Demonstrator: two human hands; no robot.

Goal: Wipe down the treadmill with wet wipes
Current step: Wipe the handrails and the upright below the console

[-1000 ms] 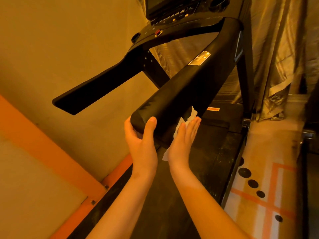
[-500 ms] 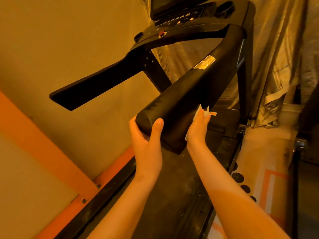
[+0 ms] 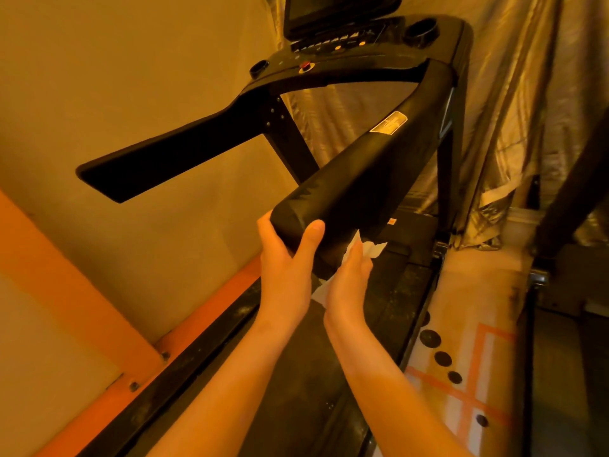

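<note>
The black treadmill fills the view, its padded right handrail (image 3: 359, 179) slanting from the console (image 3: 349, 41) down toward me. My left hand (image 3: 286, 258) grips the near end of that handrail, thumb over the top. My right hand (image 3: 349, 278) presses a white wet wipe (image 3: 370, 250) flat against the underside and right flank of the same rail, fingers straight. Part of the wipe hangs out below my palm. The left handrail (image 3: 171, 159) juts out free at the left.
The treadmill belt (image 3: 296, 374) runs beneath my forearms. An orange-trimmed wall (image 3: 99, 291) closes the left side. A shiny curtain (image 3: 514, 94) hangs behind the console. To the right lies a floor mat (image 3: 468, 357) with orange lines and dark round dots.
My right hand with the wipe slid up along the rail's underside and has come back down toward its near end. My left hand kept its grip on the rail's end.
</note>
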